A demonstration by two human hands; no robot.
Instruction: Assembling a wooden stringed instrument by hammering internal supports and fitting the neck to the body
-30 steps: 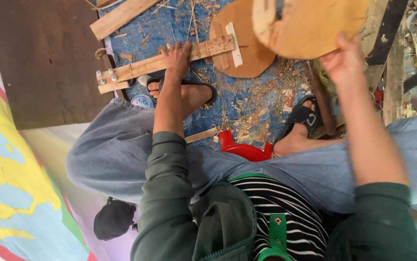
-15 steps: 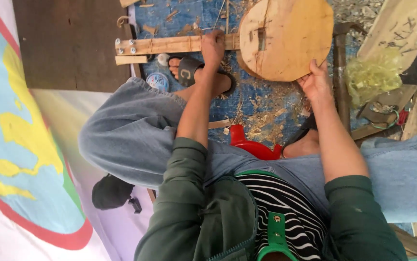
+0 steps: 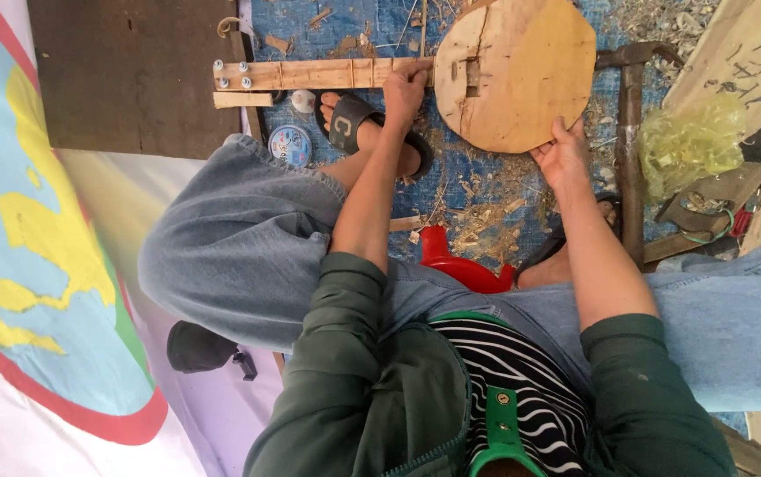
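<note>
A round wooden board (image 3: 522, 71) lies on a blue tarp (image 3: 486, 190) strewn with wood shavings. A long wooden bar (image 3: 319, 75) with small white pegs (image 3: 230, 72) at its far end meets the board's left edge. My left hand (image 3: 407, 88) grips the bar right where it joins the board. My right hand (image 3: 561, 157) holds the board's near rim with its fingers on the edge. My sandalled left foot (image 3: 354, 128) rests just below the bar.
A small round tin (image 3: 290, 144) lies by my foot. I sit on a red plastic stool (image 3: 460, 265). A rusty metal frame (image 3: 632, 132), a yellow-green plastic bag (image 3: 689, 141) and planks (image 3: 742, 53) lie right; a dark board (image 3: 133, 71) and coloured banner (image 3: 36, 247) left.
My right hand has brought the raised round board down flat against the end of the bar. My left hand has stayed on the bar. The view has shifted.
</note>
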